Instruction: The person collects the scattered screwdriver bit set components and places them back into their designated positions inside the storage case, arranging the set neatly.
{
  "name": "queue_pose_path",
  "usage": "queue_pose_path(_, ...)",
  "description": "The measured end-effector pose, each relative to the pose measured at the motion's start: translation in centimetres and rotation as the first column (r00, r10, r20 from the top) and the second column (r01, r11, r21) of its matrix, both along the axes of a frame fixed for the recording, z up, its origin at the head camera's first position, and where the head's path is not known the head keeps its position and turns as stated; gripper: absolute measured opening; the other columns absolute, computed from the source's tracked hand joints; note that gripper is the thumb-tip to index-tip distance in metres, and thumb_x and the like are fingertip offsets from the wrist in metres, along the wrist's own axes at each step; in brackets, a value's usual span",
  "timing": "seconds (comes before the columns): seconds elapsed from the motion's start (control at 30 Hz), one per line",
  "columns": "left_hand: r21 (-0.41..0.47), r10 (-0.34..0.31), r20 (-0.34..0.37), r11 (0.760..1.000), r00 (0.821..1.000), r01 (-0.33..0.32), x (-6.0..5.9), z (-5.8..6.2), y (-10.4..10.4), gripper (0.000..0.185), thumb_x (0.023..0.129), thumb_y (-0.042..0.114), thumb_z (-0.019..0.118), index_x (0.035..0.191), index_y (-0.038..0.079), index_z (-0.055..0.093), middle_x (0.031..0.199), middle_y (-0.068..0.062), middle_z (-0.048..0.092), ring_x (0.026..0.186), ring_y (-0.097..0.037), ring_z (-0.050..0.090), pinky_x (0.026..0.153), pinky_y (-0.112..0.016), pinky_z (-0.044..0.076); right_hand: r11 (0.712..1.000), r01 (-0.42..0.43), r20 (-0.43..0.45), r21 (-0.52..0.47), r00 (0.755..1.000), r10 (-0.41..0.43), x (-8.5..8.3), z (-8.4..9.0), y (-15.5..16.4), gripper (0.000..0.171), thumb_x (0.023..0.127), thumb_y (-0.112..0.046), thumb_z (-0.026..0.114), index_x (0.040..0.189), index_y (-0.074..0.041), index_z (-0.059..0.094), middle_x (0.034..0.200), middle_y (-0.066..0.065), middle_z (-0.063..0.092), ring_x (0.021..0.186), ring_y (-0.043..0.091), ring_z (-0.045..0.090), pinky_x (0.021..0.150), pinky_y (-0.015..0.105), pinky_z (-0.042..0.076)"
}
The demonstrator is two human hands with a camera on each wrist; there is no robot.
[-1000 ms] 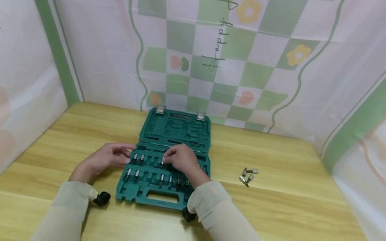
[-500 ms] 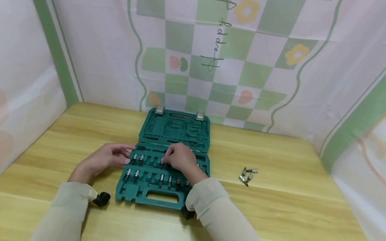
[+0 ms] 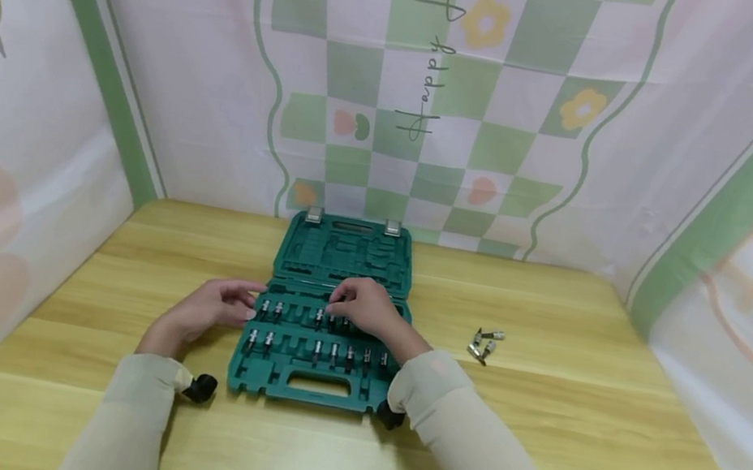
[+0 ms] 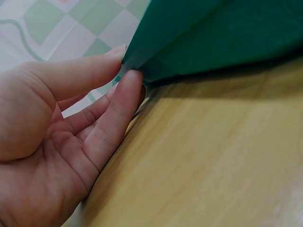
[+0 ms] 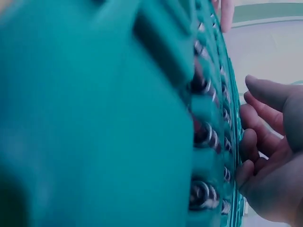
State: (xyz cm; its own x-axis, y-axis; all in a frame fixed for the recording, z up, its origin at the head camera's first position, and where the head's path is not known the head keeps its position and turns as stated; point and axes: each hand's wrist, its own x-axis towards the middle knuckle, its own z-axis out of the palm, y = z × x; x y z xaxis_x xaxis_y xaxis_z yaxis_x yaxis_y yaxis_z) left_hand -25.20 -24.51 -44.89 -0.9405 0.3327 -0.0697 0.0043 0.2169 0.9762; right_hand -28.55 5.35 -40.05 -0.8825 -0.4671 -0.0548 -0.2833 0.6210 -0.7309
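Green case [image 3: 298,333] lies open, silvery bits [image 3: 350,357] in rows

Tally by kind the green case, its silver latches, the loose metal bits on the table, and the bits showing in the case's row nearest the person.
Green case: 1
Silver latches: 2
Loose metal bits: 4
Near-row bits showing: 7
Total: 14

Far-row bits are left out; the right hand may hide some.
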Motion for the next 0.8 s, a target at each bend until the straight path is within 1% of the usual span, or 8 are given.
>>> queue_pose_path(0.2,0.008,-0.008,-0.01,1.0,1.0,0.008,0.0,0.0,0.1,0.05,0.092,-0.006,0.06,0.141,-0.002,0.047,0.116,-0.022,0.053,0.094,-0.025,0.058,0.082,-0.035,0.055,0.999,-0.04,-0.028,-0.024,0.999,0.039,0.0,0.5,1.3,0.009,0.092,-0.019,0.069,0.099,-0.012,0.07,0.08,0.003,0.062,0.067,0.021,0.054,0.06,0.034,0.046)
queue_pose_path(0.37,0.003,-0.003,-0.007,1.0,1.0,0.003,0.1,0.1,0.1,0.049,0.093,-0.005,0.06,0.14,-0.002,0.048,0.116,-0.022,0.053,0.094,-0.026,0.058,0.082,-0.034,0.055,0.999,-0.033,-0.053,-0.019,0.998,0.032,-0.2,0.5,2.4,0.006,0.092,-0.019,0.07,0.096,-0.014,0.07,0.077,0.002,0.061,0.063,0.019,0.052,0.058,0.033,0.045)
queue_pose_path(0.47,0.004,-0.002,-0.006,1.0,1.0,0.002,0.1,0.1,0.0,0.049,0.093,-0.006,0.059,0.14,-0.002,0.048,0.116,-0.023,0.053,0.095,-0.026,0.059,0.082,-0.034,0.055,0.999,-0.029,-0.076,-0.015,0.997,0.028,-0.5,0.4,3.2,0.007,0.091,-0.017,0.07,0.096,-0.012,0.07,0.074,0.003,0.06,0.061,0.018,0.049,0.057,0.032,0.043)
queue_pose_path(0.6,0.004,-0.001,-0.009,1.0,1.0,0.001,0.1,0.0,0.0,0.049,0.092,-0.006,0.059,0.14,-0.002,0.048,0.116,-0.023,0.053,0.095,-0.026,0.059,0.082,-0.034,0.055,1.0,-0.026,-0.086,-0.01,0.996,0.025,-0.7,0.7,4.5,0.011,0.092,-0.015,0.069,0.1,-0.008,0.07,0.077,0.003,0.059,0.065,0.018,0.05,0.059,0.033,0.045)
queue_pose_path(0.73,0.006,0.004,-0.002,1.0,1.0,-0.004,0.1,0.1,0.1,0.049,0.092,-0.006,0.06,0.14,-0.002,0.048,0.117,-0.023,0.053,0.095,-0.026,0.058,0.082,-0.035,0.055,0.999,-0.028,-0.083,-0.017,0.996,0.026,-0.9,0.9,5.9,0.014,0.092,-0.016,0.069,0.102,-0.006,0.07,0.08,0.003,0.06,0.068,0.019,0.051,0.061,0.034,0.045)
queue_pose_path(0.8,0.007,0.005,0.004,1.0,1.0,-0.005,0.1,0.2,0.1,0.05,0.092,-0.005,0.06,0.14,-0.002,0.048,0.117,-0.022,0.053,0.094,-0.026,0.058,0.082,-0.035,0.055,0.999,-0.035,-0.083,-0.028,0.996,0.032,-1.0,0.8,6.6,0.016,0.092,-0.015,0.069,0.104,-0.005,0.07,0.08,0.004,0.059,0.068,0.02,0.05,0.061,0.034,0.044)
